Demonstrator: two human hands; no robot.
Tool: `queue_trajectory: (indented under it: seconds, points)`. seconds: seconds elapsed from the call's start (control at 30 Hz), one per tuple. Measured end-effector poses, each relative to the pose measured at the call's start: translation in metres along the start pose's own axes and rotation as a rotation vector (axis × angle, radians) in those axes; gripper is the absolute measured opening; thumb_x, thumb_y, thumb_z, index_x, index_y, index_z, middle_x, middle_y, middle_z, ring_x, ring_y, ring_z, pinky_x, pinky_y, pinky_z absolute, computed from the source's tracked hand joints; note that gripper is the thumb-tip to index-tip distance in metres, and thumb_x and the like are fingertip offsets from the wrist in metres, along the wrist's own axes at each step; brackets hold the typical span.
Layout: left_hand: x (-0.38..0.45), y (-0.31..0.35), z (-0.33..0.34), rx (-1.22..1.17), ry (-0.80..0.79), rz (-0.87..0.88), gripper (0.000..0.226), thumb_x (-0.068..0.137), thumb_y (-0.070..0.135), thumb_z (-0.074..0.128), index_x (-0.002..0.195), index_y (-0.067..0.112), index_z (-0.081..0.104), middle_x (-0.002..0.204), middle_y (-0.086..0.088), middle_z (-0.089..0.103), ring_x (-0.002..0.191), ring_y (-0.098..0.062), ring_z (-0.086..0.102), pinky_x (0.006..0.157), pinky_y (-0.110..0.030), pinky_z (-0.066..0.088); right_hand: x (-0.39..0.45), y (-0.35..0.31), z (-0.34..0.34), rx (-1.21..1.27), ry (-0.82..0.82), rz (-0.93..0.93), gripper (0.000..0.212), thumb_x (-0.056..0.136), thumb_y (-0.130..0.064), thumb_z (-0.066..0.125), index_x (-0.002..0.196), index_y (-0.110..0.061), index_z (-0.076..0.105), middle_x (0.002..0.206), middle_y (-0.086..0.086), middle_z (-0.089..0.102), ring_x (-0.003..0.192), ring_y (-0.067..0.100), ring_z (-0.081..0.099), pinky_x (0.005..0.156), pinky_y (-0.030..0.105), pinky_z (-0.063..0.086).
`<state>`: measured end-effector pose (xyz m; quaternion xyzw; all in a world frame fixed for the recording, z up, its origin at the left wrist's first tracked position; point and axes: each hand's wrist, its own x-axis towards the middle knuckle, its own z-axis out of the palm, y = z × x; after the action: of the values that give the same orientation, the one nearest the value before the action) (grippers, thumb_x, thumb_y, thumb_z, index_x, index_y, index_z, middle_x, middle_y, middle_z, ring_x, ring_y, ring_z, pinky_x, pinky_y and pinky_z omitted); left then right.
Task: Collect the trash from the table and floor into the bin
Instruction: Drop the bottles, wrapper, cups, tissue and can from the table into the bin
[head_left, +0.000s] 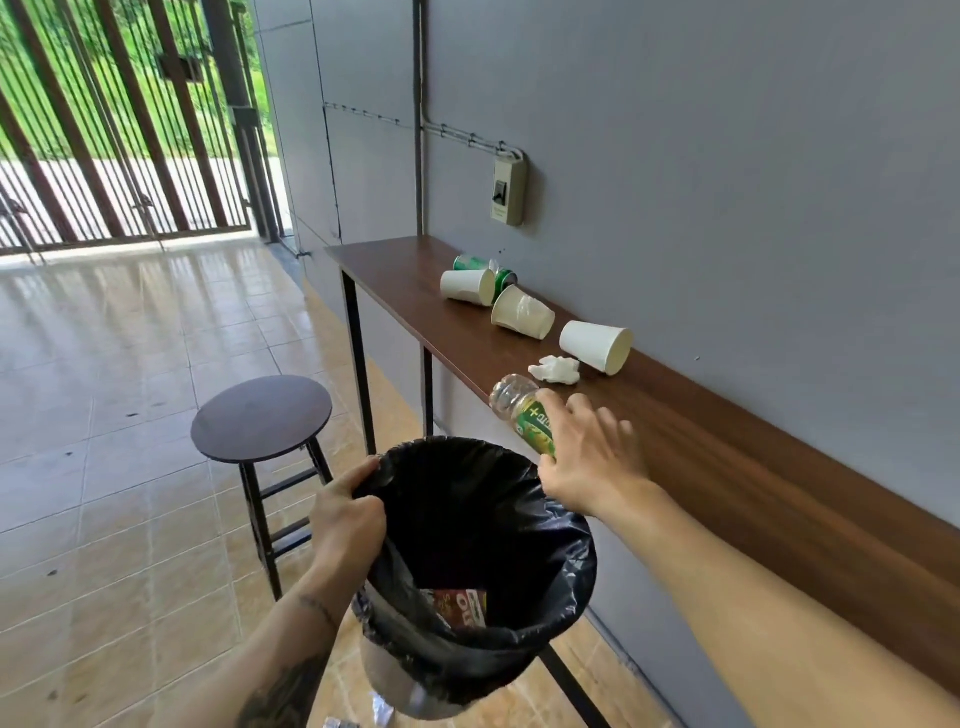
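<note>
Left hand (347, 512) clamped on rim of black-lined round metal bin (566, 587), right hand (589, 457) closed around clear plastic bottle with green label (521, 410) at edge of long brown wooden worktop (727, 447), above bin.

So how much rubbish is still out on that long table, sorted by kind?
Paper cups: 3, all on their sides
Green cans: 2, behind the cups
Crumpled tissue: 1
Plastic bottle: 1, with the right hand on it, at the table's edge
Total: 7
</note>
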<state>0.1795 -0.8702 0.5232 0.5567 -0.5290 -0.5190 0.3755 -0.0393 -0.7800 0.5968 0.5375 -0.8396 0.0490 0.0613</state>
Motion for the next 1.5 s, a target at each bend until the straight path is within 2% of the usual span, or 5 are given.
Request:
queue_trajectory:
  seconds: [0.43,0.7,0.97,1.27,1.5]
  points:
    - [0.063,0.007,-0.056,-0.077,0.016,-0.004,0.067,0.076,-0.013,0.042,0.128,0.02,0.069,0.11,0.001,0.07,0.108,-0.023,0.065,0.103,-0.04,0.052,0.01,-0.149,0.078,-0.008,-0.374,-0.215,0.058,0.084,-0.033,0.063,0.136,-0.025,0.038,0.127,0.008,0.051,0.119,0.037,0.051,0.1,0.051,0.037]
    - [0.103,-0.016,-0.1,-0.076,0.056,-0.036,0.058,0.084,-0.013,0.044,0.125,0.019,0.07,0.096,0.01,0.066,0.1,-0.023,0.063,0.093,-0.041,0.056,0.053,-0.163,0.055,0.159,-0.111,-0.243,0.067,0.082,-0.046,0.055,0.144,-0.025,0.039,0.14,0.002,0.049,0.128,0.03,0.046,0.105,0.049,0.035]
    - [0.122,-0.011,-0.082,0.005,0.018,0.033,0.065,0.078,-0.013,0.046,0.13,0.02,0.068,0.115,-0.005,0.069,0.102,-0.029,0.064,0.097,-0.046,0.054,0.106,-0.073,0.012,-0.009,0.036,-0.004,0.075,0.075,-0.048,0.057,0.145,-0.029,0.036,0.14,0.003,0.044,0.131,0.03,0.039,0.105,0.048,0.037]
    - [0.134,-0.003,-0.038,0.001,0.018,0.073,0.066,0.08,-0.017,0.044,0.131,0.019,0.067,0.118,-0.003,0.068,0.11,-0.03,0.062,0.1,-0.049,0.052,0.155,0.027,0.002,-0.25,-0.207,0.129,0.087,0.07,-0.065,0.061,0.147,-0.042,0.027,0.159,0.012,0.014,0.148,0.043,0.002,0.11,0.067,0.013]
    - [0.141,-0.003,0.002,-0.019,0.075,0.028,0.069,0.08,-0.019,0.04,0.131,0.018,0.066,0.115,-0.002,0.067,0.11,-0.03,0.061,0.094,-0.047,0.056,0.192,0.065,0.016,-0.217,-0.288,0.048,0.074,0.066,-0.073,0.059,0.135,-0.05,0.048,0.143,0.008,0.027,0.131,0.037,0.031,0.104,0.053,0.033]
